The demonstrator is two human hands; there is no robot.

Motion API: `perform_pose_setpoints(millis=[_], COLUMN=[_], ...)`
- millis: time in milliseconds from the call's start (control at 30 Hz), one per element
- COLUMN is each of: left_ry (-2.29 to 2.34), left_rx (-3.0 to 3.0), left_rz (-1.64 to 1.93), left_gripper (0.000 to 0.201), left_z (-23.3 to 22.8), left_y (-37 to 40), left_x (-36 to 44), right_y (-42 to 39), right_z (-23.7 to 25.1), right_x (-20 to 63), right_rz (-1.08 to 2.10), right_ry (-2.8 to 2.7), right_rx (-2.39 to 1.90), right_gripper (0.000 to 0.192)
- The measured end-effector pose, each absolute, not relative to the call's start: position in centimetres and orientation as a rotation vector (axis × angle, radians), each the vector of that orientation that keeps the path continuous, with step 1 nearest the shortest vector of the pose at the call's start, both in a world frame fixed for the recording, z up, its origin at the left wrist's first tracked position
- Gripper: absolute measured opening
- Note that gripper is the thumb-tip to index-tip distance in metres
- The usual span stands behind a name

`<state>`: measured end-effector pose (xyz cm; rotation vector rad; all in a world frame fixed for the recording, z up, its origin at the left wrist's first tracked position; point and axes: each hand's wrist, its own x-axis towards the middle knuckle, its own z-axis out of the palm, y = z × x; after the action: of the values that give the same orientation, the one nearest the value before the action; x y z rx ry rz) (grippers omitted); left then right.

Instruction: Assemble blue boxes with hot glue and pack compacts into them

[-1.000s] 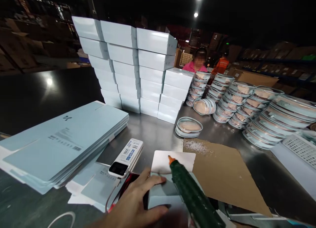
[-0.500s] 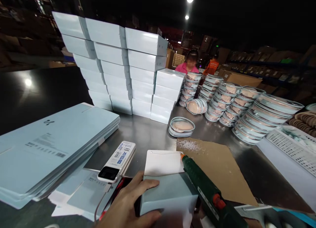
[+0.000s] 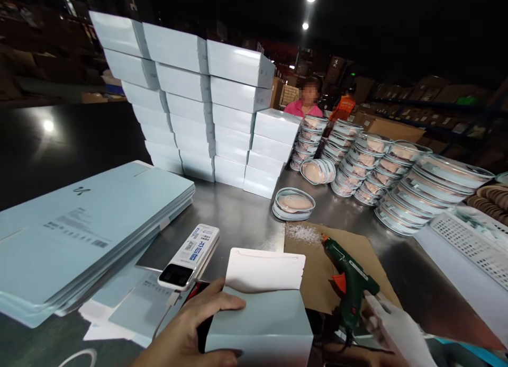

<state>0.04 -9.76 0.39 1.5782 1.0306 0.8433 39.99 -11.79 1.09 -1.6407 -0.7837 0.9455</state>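
Note:
My left hand (image 3: pixel 194 324) grips a light-blue cardboard box (image 3: pixel 260 319) by its left side, fingers on the top and thumb on the near face. The box's white flap (image 3: pixel 264 269) stands up at the far edge, with a thin line of glue along it. On the brown cardboard sheet (image 3: pixel 313 282) lies a dark green hot glue gun (image 3: pixel 353 277), its orange nozzle pointing away to the left. My right hand (image 3: pixel 392 324), in a white glove and slightly blurred, is at the rear of the gun. Its fingers touch the gun there but are not wrapped around the handle.
Flat blue box blanks (image 3: pixel 119 213) lie at left, beside a white power bank (image 3: pixel 190 256) with a cable. Finished boxes (image 3: pixel 230 139) form a wall behind. Stacked clear oval packs (image 3: pixel 428 197) stand at right, one pack (image 3: pixel 293 204) nearer. A person in pink (image 3: pixel 304 107) is beyond.
The glue gun has moved from the flap's edge to the right, onto the cardboard sheet, and my right hand has loosened from its handle. The box has shifted slightly nearer and left.

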Motion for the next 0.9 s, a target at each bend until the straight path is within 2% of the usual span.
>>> perform_pose_setpoints(millis=[33, 67, 167, 200, 267, 333, 400, 467, 533, 667, 733, 800, 900], left_ry=[1.042, 1.062, 1.098, 1.077, 0.966, 0.793, 0.647, 0.587, 0.581, 0.577, 0.589, 0.654, 0.946], left_rx=[1.569, 1.559, 1.547, 1.542, 1.501, 1.397, 1.313, 1.335, 1.454, 1.673, 1.727, 1.747, 1.468], left_rz=[0.834, 0.817, 0.768, 0.784, 0.922, 1.144, 1.298, 1.312, 1.21, 0.984, 0.96, 1.036, 1.403], left_gripper=[0.051, 0.052, 0.057, 0.056, 0.046, 0.039, 0.038, 0.041, 0.037, 0.019, 0.015, 0.013, 0.02], left_z=[0.2, -0.1, -1.6, -2.2, -3.1, -3.6, -3.6, -3.3, -3.1, -2.5, -1.8, -0.9, -0.4], left_y=[-9.8, -9.8, -10.1, -10.2, -10.3, -10.1, -9.7, -9.1, -8.4, -7.3, -7.0, -6.7, -6.2], left_x=[0.0, 0.0, -0.1, -0.1, 0.2, 0.9, 1.5, 1.8, 1.6, 0.8, 0.3, -0.3, -0.8], right_y=[-12.2, -12.7, -13.3, -13.2, -13.0, -12.7, -12.4, -12.2, -12.0, -11.8, -11.8, -11.8, -11.9], right_z=[1.1, 1.0, 0.2, -0.2, -0.9, -1.3, -1.1, -0.4, 0.7, 2.3, 2.5, 2.4, 2.1], right_x=[39.6, 38.8, 34.3, 32.7, 30.0, 28.6, 28.1, 28.1, 28.2, 28.6, 29.0, 29.5, 30.2], right_rz=[0.92, 0.894, 0.867, 0.885, 0.904, 0.865, 0.804, 0.766, 0.744, 0.704, 0.748, 0.835, 0.946], right_ry=[-0.808, -0.864, -1.226, -1.345, -1.522, -1.667, -1.82, -1.951, -2.039, -2.171, -2.172, -2.035, -1.663], right_rx=[-1.662, -1.642, -1.369, -1.27, -1.153, -1.124, -1.085, -1.022, -0.969, -0.884, -0.898, -1.0, -1.138], right_gripper=[0.026, 0.033, 0.095, 0.109, 0.121, 0.118, 0.102, 0.081, 0.07, 0.072, 0.069, 0.063, 0.058])
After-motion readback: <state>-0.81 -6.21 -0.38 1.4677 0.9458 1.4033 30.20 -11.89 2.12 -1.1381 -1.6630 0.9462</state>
